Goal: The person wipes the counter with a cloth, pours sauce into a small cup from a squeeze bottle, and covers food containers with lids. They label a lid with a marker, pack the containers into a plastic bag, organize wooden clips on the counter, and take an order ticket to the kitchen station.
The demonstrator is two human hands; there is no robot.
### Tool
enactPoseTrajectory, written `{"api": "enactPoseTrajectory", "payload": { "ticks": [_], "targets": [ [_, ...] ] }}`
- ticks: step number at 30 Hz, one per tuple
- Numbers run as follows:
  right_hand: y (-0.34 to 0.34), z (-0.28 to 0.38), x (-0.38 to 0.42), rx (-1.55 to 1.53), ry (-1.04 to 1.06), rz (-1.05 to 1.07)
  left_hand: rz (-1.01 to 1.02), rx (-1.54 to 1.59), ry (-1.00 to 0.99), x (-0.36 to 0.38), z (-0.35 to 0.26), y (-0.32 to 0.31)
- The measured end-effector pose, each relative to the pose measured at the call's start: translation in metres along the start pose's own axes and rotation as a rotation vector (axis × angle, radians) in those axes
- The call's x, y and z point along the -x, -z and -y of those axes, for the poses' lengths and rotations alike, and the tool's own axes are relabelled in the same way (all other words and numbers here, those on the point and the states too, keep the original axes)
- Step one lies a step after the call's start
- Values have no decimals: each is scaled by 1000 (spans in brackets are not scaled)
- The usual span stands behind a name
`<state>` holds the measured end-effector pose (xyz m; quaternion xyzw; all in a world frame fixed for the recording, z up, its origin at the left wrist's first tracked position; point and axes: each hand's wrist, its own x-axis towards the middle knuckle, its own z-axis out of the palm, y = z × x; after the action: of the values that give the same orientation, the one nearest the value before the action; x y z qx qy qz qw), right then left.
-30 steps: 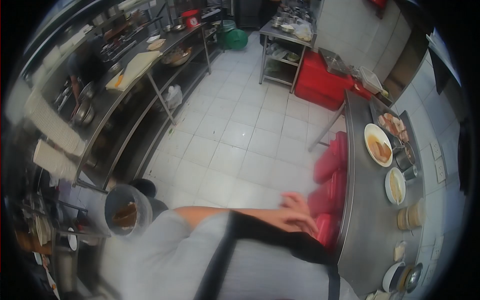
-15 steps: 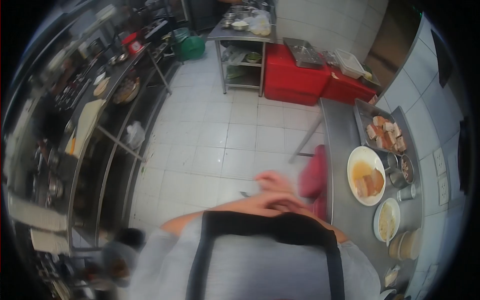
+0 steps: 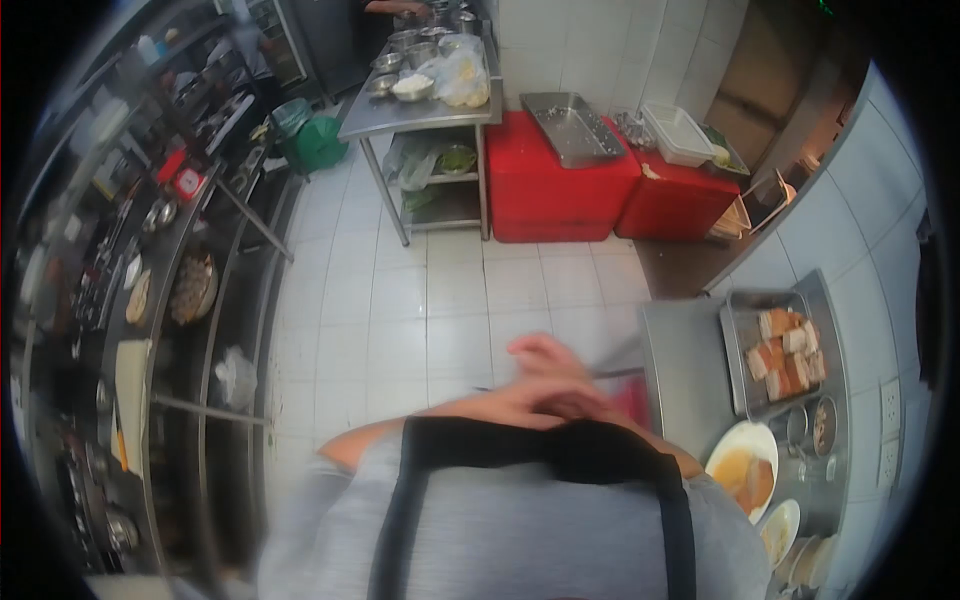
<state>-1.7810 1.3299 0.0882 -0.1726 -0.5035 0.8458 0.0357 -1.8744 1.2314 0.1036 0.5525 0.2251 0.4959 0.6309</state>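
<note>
Both hands are together in front of the apron, blurred by motion. My left hand lies across the front of my right wrist. Beyond it, my right hand shows bent fingers, smeared. A thin dark tip sticks out to the left of the hands; which hand holds it, if either, I cannot tell. To the right, a steel counter bears a tray of meat chunks and a white plate with meat in brown liquid.
Ahead are a steel table with bowls and bags, and red boxes under a metal tray. Steel shelving lines the left. Tiled floor lies between. At the top, a person's arm reaches over the table.
The view has turned and moved forward: the steel table and red boxes look nearer and further left, and the right counter's dishes sit lower. My hands stay together.
</note>
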Motion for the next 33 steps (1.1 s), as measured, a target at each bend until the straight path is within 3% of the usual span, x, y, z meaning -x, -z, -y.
{"api": "enactPoseTrajectory", "payload": {
  "ticks": [8, 12, 17, 20, 24, 25, 27, 30, 32, 33],
  "targets": [
    [76, 74, -129, -196, 37, -87, 226, -20, -26, -85, -27, 177],
    [136, 106, -198, -67, 67, -205, 208, -13, 108, -133, -25, 264],
    [225, 154, -291, -38, 124, -193, 184, 44, 159, -207, -42, 371],
    [267, 185, -350, 76, 205, -152, 77, -10, 142, -225, -54, 433],
    [376, 168, -469, -82, 63, -352, -524, -92, 167, -178, -31, 533],
    [411, 159, -498, -143, 5, -396, -709, -197, 236, -155, -21, 560],
    [485, 139, -554, -281, -106, -469, -911, -296, 545, -150, -66, 588],
    [583, 94, -640, -430, -150, -783, -795, -458, 429, -152, -124, 664],
    [653, 34, -704, -548, -60, -839, -756, -583, 344, -171, -162, 716],
    [661, 38, -722, -607, -15, -867, -770, -612, 310, -188, -180, 740]
  ]
}}
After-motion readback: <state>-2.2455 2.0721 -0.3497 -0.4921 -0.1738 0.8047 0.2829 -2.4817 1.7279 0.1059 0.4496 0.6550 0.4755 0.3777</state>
